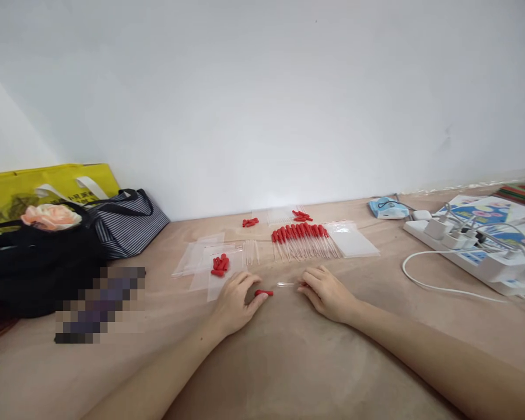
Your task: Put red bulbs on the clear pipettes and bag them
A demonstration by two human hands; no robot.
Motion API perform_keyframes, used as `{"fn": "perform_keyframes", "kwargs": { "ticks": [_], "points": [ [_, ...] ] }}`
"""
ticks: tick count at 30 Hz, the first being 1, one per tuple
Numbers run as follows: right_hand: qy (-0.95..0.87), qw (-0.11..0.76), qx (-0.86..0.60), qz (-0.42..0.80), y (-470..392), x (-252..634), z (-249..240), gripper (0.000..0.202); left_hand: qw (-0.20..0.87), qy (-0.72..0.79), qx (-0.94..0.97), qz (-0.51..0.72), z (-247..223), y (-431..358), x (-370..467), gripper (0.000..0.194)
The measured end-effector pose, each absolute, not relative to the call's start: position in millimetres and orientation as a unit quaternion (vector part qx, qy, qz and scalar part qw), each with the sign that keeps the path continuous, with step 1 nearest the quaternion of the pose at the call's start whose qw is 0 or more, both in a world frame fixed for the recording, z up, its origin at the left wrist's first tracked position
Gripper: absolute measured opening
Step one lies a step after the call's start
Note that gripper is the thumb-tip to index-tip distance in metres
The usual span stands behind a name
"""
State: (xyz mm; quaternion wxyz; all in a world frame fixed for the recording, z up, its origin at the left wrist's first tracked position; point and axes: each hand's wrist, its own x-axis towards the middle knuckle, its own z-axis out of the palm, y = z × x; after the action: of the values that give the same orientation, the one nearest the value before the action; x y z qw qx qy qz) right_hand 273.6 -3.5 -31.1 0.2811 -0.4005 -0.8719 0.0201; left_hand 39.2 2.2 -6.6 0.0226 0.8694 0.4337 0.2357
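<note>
A glass dropper (285, 284) points leftward from the fingers of my right hand (328, 296), which are closed around its red end. My left hand (235, 304) rests on the table with thumb and forefinger apart. Beside its thumb tip lies a red rubber bulb (265, 293), which the fingers do not appear to grip. Ahead of my hands is a row of droppers with red bulbs (300, 233), tubes toward me. Several bare glass tubes (251, 252) lie left of that row. A small heap of red bulbs (220, 265) sits on clear plastic bags (196, 256).
More red bulbs (250, 222) lie near the wall. A stack of clear bags (354, 240) is right of the row. To the right are a blue mask (388, 208) and a power strip (455, 256) with cables. A striped bag (131, 224) and black bag (44, 268) stand left.
</note>
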Motion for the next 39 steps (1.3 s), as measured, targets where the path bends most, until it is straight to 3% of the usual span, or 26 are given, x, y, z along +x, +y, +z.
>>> {"fn": "perform_keyframes", "kwargs": {
  "ticks": [5,20,39],
  "points": [
    [-0.884,0.274,-0.379,0.014,-4.7,271.2,-29.0,0.023,0.057,0.381,0.895,0.226,-10.6,6.6,38.3,0.024],
    [-0.869,0.333,-0.367,0.019,-12.4,262.9,-28.7,0.020,0.184,0.380,0.868,0.261,-8.2,-0.3,46.2,0.021],
    [-0.883,0.341,-0.322,0.024,-14.8,256.2,-29.0,0.018,0.190,0.391,0.858,0.274,-4.6,-3.4,48.7,0.021]
  ]
}}
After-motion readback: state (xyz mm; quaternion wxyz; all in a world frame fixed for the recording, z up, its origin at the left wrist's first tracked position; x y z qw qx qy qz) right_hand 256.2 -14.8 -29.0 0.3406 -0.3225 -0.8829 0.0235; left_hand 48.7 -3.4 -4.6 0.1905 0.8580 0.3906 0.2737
